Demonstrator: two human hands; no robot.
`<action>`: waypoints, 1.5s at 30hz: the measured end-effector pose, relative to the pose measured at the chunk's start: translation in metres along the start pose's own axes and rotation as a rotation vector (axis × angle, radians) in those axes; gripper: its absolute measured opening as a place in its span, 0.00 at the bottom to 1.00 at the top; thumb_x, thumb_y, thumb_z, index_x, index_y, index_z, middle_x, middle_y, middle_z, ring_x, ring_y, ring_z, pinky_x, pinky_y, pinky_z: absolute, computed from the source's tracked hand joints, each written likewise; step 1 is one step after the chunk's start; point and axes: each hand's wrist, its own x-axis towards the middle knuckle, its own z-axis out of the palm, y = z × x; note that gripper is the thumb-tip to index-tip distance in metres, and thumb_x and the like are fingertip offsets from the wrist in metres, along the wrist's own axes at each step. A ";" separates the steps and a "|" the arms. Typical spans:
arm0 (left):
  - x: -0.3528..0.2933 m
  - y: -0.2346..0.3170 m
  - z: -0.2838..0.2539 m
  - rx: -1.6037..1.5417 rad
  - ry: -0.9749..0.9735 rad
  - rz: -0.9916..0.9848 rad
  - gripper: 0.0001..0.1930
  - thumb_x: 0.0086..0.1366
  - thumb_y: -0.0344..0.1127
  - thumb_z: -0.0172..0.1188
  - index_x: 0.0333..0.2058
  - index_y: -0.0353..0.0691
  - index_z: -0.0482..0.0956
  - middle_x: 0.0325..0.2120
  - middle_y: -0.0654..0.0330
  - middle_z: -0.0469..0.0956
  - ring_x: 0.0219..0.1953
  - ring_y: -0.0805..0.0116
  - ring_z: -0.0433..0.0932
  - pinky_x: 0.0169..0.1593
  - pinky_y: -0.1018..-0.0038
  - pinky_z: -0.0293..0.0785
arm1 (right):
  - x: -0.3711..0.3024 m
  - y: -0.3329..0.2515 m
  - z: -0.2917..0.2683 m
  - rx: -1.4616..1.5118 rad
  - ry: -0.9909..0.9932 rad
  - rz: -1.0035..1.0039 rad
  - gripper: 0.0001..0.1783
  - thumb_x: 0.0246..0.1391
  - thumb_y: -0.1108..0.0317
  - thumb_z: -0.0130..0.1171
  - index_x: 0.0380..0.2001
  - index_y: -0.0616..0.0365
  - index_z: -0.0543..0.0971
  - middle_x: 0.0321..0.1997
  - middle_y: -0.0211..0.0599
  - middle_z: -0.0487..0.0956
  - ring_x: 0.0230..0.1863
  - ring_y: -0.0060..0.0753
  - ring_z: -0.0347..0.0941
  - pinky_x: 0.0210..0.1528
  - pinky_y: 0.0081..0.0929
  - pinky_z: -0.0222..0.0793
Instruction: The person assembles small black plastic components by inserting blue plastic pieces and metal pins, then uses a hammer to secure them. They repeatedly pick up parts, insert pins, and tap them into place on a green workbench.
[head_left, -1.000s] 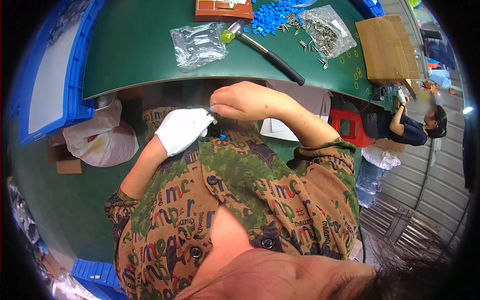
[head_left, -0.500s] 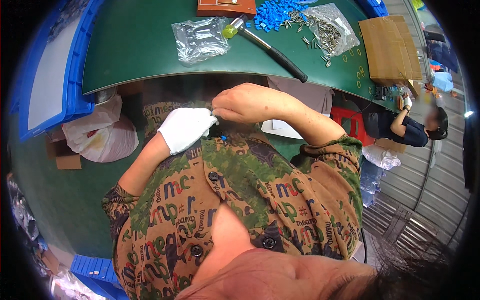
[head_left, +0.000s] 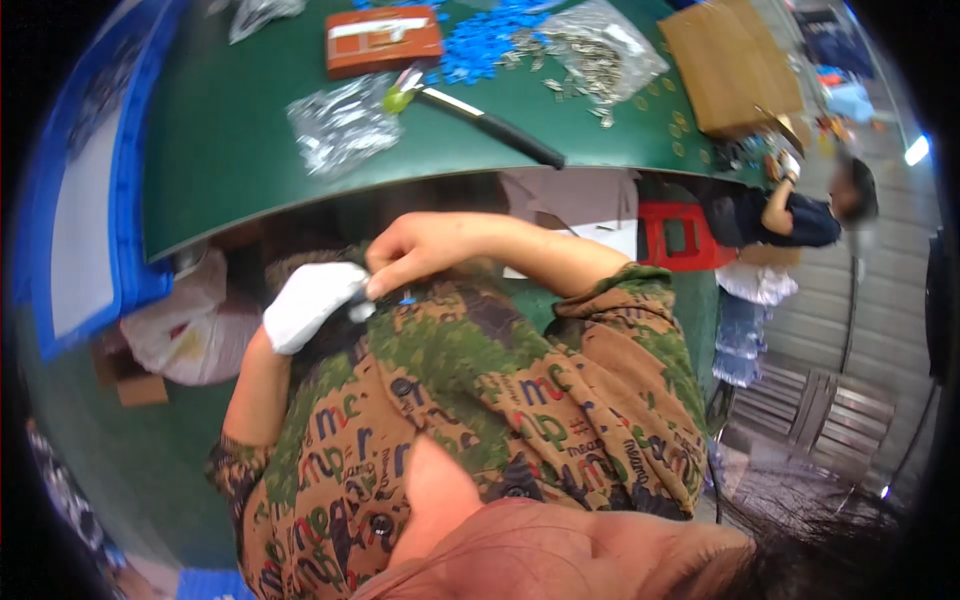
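Note:
My left hand [head_left: 312, 305], in a white glove, is held in front of my body below the table edge, its fingers closed. My bare right hand [head_left: 415, 248] meets it, thumb and forefinger pinched together at the glove's fingertips. Between them shows a small dark thing, blurred and mostly covered by the fingers, so its kind cannot be made out. Just beside the right thumb is a small blue piece [head_left: 406, 299]; whether it is held or lies on my clothes, I cannot tell.
On the green table [head_left: 220, 190] lie a hammer [head_left: 490, 123], a clear plastic bag [head_left: 345, 125], an orange-brown box [head_left: 383, 42], blue pieces [head_left: 485, 45] and a bag of metal pins [head_left: 600, 65]. A cardboard box [head_left: 735, 65], a blue crate [head_left: 125, 215] and another person [head_left: 790, 215] are around it.
The whole view has shifted, with the table items now further left. Both hands sit lower and further left in the picture, still together. A small dark thing now shows at the fingertips.

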 end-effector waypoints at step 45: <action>0.184 0.158 -0.112 0.552 0.495 0.540 0.15 0.71 0.36 0.56 0.52 0.37 0.81 0.43 0.55 0.85 0.45 0.67 0.84 0.52 0.70 0.78 | -0.072 0.029 -0.057 0.156 1.215 -0.286 0.07 0.70 0.65 0.58 0.42 0.55 0.74 0.23 0.20 0.69 0.19 0.11 0.64 0.19 0.16 0.62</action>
